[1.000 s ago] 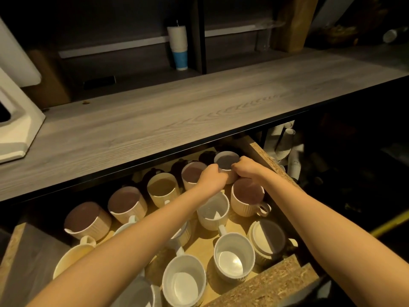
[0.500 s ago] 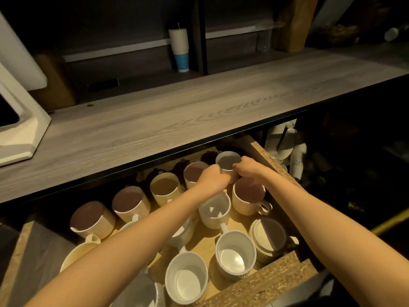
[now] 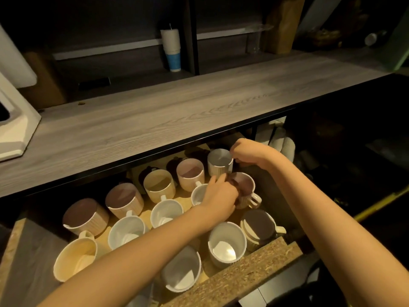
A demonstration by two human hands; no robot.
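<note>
An open drawer under the counter holds several ribbed and plain mugs. My right hand reaches to the far right corner and grips a grey-white ribbed mug at its right side; the handle is hidden behind the fingers. My left hand lies just in front, fingers curled over the near rim of a ribbed mug with a purple inside, whose handle points right. Both forearms stretch over the nearer white mugs.
A grey wood-grain countertop overhangs the back of the drawer. A stack of paper cups stands on the shelf behind it, and a white appliance sits at the left. More stacked cups lie right of the drawer.
My left hand has left the far grey-white mug and pulled back onto the purple-inside mug. My right hand stays at the far mug, shifted slightly right.
</note>
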